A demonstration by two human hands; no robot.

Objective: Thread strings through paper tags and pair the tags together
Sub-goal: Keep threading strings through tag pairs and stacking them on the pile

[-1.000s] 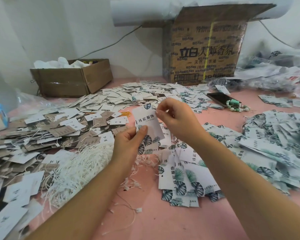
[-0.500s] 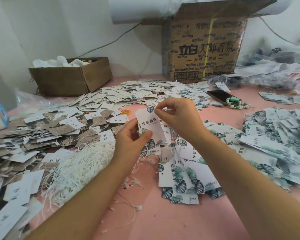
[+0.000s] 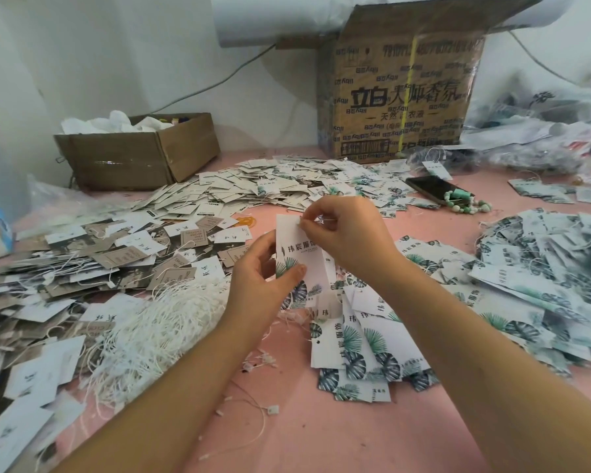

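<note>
Held up above tabletop [image 3: 321, 425]: leaf-print tag [image 3: 296, 242], between both hands, long axis near upright, hole end on top. Left hand [image 3: 258, 285] grips lower half, thumb on printed face, fingers behind. Right hand [image 3: 348, 237] pinches top edge by hole; string end between fingertips too fine to tell. Right hand nearer hole, so threading likely falls to it. Loose string pile [image 3: 157, 322] lies lower left, nearer left hand.

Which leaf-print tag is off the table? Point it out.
The held tag, upright between both hands: the left hand pinches its lower part, the right hand pinches at its top. The other leaf-print tags lie in piles on the pink table.
</note>
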